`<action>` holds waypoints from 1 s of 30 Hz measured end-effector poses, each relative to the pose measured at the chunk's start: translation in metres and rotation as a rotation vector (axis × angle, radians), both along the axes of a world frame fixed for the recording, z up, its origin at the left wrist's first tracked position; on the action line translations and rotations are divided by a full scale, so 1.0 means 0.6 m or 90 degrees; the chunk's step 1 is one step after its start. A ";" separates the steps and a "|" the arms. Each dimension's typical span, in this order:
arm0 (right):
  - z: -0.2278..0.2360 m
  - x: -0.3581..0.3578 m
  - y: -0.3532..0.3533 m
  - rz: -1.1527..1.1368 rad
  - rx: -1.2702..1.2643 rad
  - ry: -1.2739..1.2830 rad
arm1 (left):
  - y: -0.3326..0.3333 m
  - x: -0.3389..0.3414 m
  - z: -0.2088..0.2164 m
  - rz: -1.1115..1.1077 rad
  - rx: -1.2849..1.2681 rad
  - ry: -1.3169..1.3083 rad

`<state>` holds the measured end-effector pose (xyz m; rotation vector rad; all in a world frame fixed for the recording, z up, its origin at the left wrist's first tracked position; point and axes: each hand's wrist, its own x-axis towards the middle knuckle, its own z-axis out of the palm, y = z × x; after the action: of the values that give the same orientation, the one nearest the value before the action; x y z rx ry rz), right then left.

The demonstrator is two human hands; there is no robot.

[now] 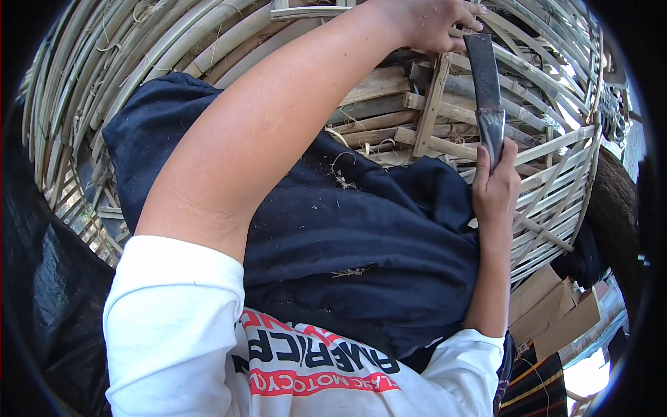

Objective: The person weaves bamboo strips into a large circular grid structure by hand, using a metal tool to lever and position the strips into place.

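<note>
Nearest: white T-shirt [174,326] with red and black print, sleeve bunched on the left arm. Dark navy cloth [361,215] spreads over the lap, creased, bits of plant fibre [353,271] on it. Black sheeting [59,299] at near left; opened cardboard [573,323] at near right.

Right hand [497,182], right side, just beyond the cloth's edge — clamped on the handle of a knife [484,76], thumb along it. Blade is dark, broad, blunt-ended, pointing away from the body. Slatted lattice [549,198] of pale strips beside that hand, dark trunk [615,201] farther right.

Beyond the cloth, middle: split wood pieces [379,83] lie stacked, a short crosspiece [431,108] over them. Long curved strips [83,90] bundle along the left and far left.

Farthest: left hand [438,26], arm stretched across to far right, fingers bent close by the blade's end — can't tell whether they grip a strip or touch the blade.
</note>
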<state>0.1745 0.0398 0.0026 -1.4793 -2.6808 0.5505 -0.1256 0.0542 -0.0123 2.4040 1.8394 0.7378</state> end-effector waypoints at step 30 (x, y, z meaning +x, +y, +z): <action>0.084 -0.077 -0.070 -0.346 -0.328 0.604 | -0.117 0.013 0.077 0.114 0.102 0.048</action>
<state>0.1280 -0.0023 0.0532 -1.4039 -1.4085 1.4727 -0.1179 -0.0159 0.0340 2.4136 2.1251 0.8503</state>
